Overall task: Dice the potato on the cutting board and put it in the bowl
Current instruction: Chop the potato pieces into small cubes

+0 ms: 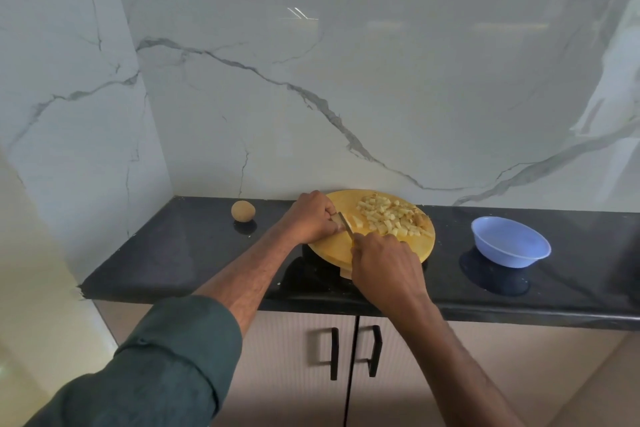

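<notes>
A black tabletop [166, 253] carries a round yellow cutting board [332, 250], with an empty blue bowl [510, 243] standing well apart to its right. A heap of diced potato [391, 218] covers the board's far right part. The left hand [310, 218] curls over the last uncut potato piece [356, 221]; the right hand [384, 265] grips the knife [346, 224], blade just beside the left fingers. The bowl lies nearer the right hand. A whole potato [243, 210] sits left of the board.

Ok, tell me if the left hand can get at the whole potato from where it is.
Probably yes: the whole potato sits alone on the counter beside the left hand, nothing between them, but that hand now holds a potato piece.
</notes>
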Tool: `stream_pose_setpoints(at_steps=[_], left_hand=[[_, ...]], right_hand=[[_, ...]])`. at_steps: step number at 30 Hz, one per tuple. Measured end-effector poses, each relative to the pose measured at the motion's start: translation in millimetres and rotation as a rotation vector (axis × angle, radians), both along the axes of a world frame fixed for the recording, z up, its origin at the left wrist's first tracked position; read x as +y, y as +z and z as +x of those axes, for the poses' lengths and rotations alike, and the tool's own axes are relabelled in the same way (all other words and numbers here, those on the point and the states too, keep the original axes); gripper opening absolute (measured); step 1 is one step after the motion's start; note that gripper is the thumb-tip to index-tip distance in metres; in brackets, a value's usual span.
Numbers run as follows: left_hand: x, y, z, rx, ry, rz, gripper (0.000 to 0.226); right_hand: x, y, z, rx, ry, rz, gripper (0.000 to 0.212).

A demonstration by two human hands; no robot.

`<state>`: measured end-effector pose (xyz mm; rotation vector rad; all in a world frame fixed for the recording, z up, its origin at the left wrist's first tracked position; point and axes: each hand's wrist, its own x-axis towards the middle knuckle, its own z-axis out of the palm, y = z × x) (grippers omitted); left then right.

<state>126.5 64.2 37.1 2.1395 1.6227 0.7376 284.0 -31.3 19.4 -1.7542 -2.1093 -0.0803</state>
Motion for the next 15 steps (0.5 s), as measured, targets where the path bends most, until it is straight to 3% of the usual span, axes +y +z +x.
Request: stream_pose_setpoints(at_steps=[11,15], left_hand=[[-1,0,4,0.047,0.034,0.050,0.026],[-3,0,4,0.066,0.037,0.045,0.023]], right_hand=[[-9,4,13,-0.056,0.038,-0.034,0.033],[-6,5,25,-0.187,0.116,-0.002,0.040]])
